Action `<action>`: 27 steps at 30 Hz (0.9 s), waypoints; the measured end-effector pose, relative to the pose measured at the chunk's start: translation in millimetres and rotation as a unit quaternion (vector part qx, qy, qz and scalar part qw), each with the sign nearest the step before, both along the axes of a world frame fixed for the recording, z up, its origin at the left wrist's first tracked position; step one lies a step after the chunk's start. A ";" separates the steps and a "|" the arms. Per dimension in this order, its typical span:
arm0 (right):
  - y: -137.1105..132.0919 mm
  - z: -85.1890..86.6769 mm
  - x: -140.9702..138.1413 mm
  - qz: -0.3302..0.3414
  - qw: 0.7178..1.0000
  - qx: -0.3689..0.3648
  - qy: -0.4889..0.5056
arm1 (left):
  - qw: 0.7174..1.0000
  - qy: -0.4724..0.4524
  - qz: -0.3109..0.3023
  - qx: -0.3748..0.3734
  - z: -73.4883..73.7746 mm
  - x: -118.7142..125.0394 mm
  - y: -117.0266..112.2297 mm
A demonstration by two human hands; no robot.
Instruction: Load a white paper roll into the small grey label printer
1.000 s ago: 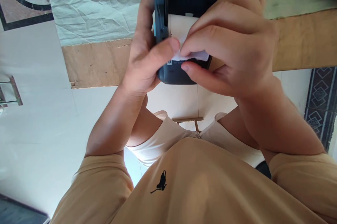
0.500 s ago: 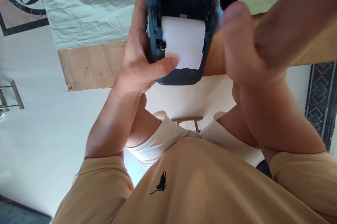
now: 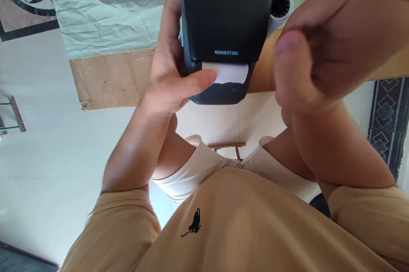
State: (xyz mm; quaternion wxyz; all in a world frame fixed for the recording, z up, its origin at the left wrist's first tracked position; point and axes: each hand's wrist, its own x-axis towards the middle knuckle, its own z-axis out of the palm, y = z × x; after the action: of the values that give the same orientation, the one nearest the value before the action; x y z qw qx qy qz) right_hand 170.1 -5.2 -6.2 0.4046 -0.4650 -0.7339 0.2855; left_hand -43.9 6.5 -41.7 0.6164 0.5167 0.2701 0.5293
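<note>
A black label printer [image 3: 227, 21] with NIIMBOT lettering is held over the table's edge, its lid down. My left hand [image 3: 174, 67] grips it by the left side, closed round the body. The thumb presses on a strip of white paper [image 3: 234, 73] that comes out below the lid and ends in a ragged edge. To the right of the printer my right hand [image 3: 329, 46] is raised close to the camera, apart from the printer and slightly blurred. Its fingers are curled toward the thumb; whatever they hold, if anything, is hidden.
Just behind the printer's right side is a white cylinder [image 3: 284, 18] with a black toothed end. A pale green cloth [image 3: 111, 8] covers much of the wooden table [image 3: 111, 82], whose front edge faces my lap. Tiled floor lies below.
The printer's lid has swung down over the paper compartment, leaving only the strip's end showing. My right hand has curled in more, while my left hand keeps its hold.
</note>
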 end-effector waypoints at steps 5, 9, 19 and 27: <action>-5.7 -14.1 -7.2 0.045 0.997 0.064 0.012 | 0.998 0.013 0.020 -0.061 19.3 -0.1 -15.5; -1.7 -16.9 -8.9 0.052 0.997 -0.045 0.020 | 0.997 0.013 0.017 -0.071 20.6 0.8 -15.5; 3.7 -2.9 -10.3 0.036 0.991 -0.125 0.009 | 0.987 -0.055 0.094 -0.121 29.1 18.5 -13.0; 8.9 -2.3 -13.2 0.045 0.990 -0.137 0.007 | 0.982 -0.044 0.110 -0.148 38.1 22.3 0.8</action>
State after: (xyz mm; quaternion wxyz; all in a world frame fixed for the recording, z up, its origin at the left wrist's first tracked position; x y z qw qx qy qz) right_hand 156.9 3.7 -8.5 0.3287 -0.4804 -0.7056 0.4041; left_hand -21.6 7.3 -3.6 0.6354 0.3631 0.3731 0.5703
